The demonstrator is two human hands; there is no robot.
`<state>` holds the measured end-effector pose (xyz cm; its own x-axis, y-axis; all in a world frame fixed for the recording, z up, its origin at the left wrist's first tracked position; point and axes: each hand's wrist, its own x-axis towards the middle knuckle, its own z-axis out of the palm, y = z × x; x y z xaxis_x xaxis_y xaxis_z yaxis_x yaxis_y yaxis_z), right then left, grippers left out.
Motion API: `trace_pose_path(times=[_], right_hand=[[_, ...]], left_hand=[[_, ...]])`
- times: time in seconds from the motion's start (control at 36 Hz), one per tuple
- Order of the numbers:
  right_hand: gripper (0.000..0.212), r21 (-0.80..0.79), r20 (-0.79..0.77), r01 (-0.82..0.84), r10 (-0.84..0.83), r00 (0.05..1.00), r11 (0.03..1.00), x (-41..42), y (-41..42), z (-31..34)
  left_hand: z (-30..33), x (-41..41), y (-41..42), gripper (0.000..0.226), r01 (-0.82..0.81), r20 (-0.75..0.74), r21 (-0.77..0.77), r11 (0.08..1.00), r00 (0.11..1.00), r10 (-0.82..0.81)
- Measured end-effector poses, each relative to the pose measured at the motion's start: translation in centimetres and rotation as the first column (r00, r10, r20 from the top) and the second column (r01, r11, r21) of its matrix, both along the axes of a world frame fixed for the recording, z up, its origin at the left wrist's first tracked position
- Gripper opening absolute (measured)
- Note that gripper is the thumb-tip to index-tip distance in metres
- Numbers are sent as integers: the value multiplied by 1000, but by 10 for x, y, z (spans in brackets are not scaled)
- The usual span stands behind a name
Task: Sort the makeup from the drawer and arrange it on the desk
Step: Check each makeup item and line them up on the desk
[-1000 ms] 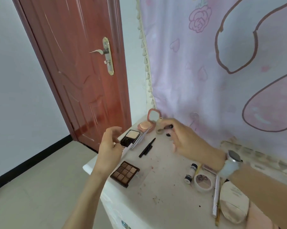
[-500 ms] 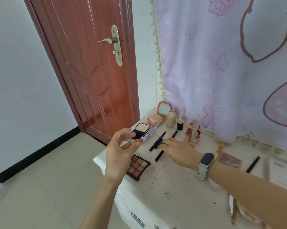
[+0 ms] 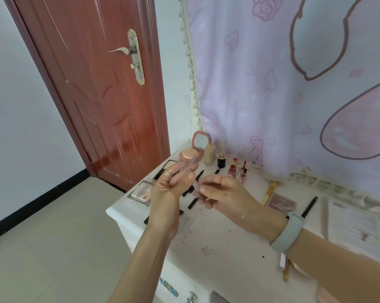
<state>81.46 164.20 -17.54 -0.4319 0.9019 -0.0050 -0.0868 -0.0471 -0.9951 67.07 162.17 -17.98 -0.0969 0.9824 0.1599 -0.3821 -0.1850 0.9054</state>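
Above the white desk [image 3: 219, 241], my left hand [image 3: 169, 191] is raised and holds a thin, clear makeup stick [image 3: 194, 162] between its fingers, tip pointing up. My right hand [image 3: 226, 195] is close beside it, and its fingertips pinch the stick's lower end. Black pencils [image 3: 193, 201] lie on the desk, partly hidden under my hands. Behind them stand an open pink mirror compact [image 3: 194, 149], a beige foundation bottle [image 3: 209, 154], a small black bottle with a wand [image 3: 221, 161] and a few red lip tubes [image 3: 236, 170].
A pale palette [image 3: 141, 191] and a powder compact [image 3: 166, 168] lie at the desk's left edge. At the right are a makeup brush [image 3: 271, 189], a pink palette [image 3: 281, 203], a black pen [image 3: 309, 206] and a printed sheet [image 3: 355, 228]. A red door [image 3: 101, 88] and a pink curtain [image 3: 294, 84] stand behind.
My right hand has lifted off the pencils on the desk and met my left hand. Both are now on the thin clear stick, which is raised higher.
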Motion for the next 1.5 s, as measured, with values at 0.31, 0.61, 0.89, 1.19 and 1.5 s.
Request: trace_pose_path(times=[0.31,0.61,0.89,1.19,1.5], right_hand=[[15,56,22,347,-349,937,936,67,-4,-13],[20,512,573,122,-443,689,850,71,8,-53],[30,453,829,-144,-357,431,880,21,51,-72],[30,506,771,-169,-356,528,846,56,46,-58],[64,352,932,-440,-353,84,826,105,16,-65]], left_hand=[[-15,44,-17,29,33,-330,-12,999,943,-36],[-101,46,-23,32,113,-981,181,977,85,172],[-108,45,-24,29,82,-964,234,969,146,220],[-109,44,-23,25,43,-955,261,964,160,251],[-112,45,-22,24,34,-950,280,959,150,272]])
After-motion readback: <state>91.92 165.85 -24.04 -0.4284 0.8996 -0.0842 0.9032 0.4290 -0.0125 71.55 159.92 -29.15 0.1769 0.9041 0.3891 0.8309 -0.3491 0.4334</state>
